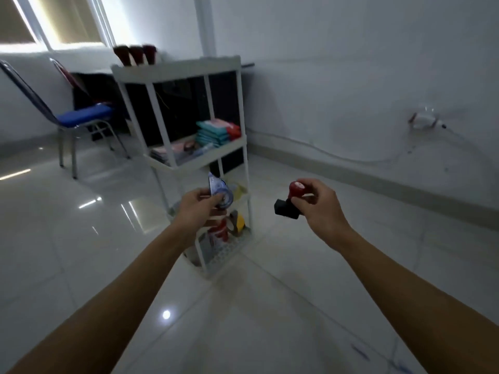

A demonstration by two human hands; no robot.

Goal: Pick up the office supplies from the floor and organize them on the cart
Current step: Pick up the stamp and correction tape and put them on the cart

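Observation:
A white tiered plastic cart (pixel 241 103) stands ahead on the tiled floor. My left hand (pixel 195 209) grips a clear blue tape dispenser (pixel 220 191) in front of the cart's lower tiers. To the right of the cart my right hand (pixel 314 203) pinches a rubber stamp (pixel 293 197) by its red knob, and the stamp's black base points left. A stack of teal notebooks (pixel 216 132) and flat packets lie on the middle shelf. The bottom shelf holds a red and white bottle (pixel 220 233) and a roll of tape (pixel 237 224).
A blue-seated metal chair (pixel 81 117) stands at the left by a dark desk. Behind the cart's top, three dark red objects (pixel 136 54) stick up. A wall socket with a white cable (pixel 424 120) sits low on the right wall. Glossy tiles surround the cart.

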